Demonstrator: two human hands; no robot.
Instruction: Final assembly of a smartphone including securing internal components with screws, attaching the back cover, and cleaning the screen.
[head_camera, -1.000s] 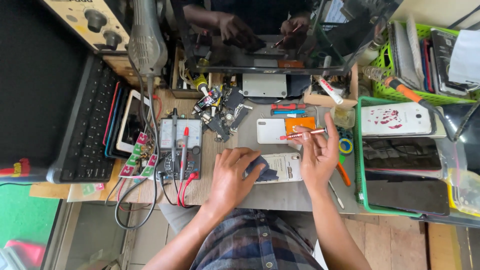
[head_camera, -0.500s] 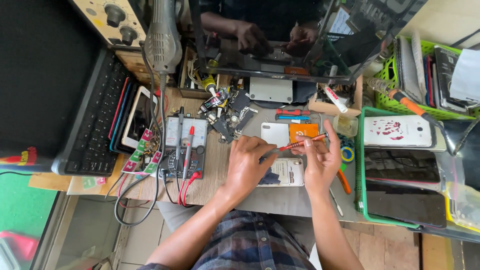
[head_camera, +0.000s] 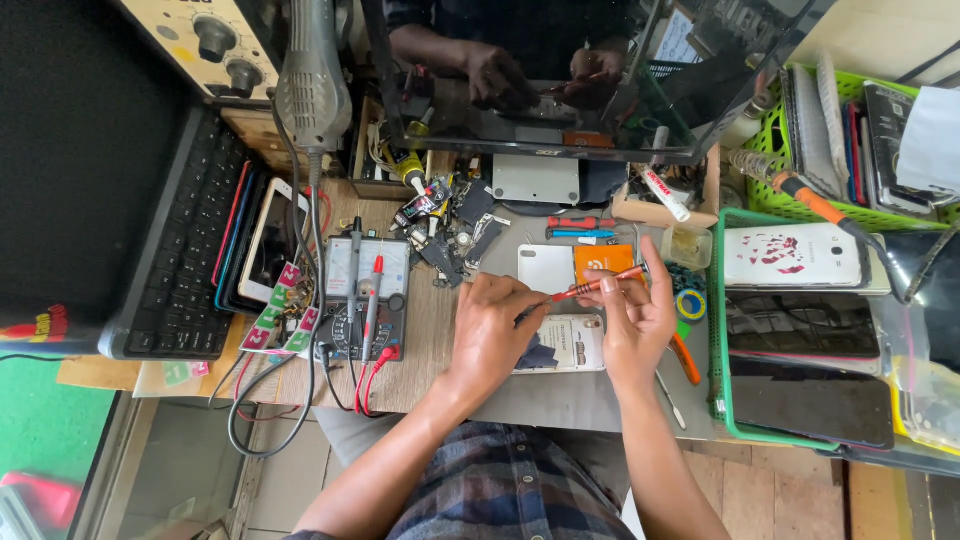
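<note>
With our left hand (head_camera: 492, 335) pinning the white phone (head_camera: 570, 343) and our right hand (head_camera: 632, 318) gripping the red screwdriver (head_camera: 597, 285), we risk the tip slipping and gouging the phone's back.

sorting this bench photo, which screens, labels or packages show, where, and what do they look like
Dark monitor: back centre, glossy black, reflecting hands.
Multimeter: left of the left hand, white dial face, dark body.
White phone: green tray, right, red-splattered back.
Sticker strips: beside multimeter, green and pink.
</note>
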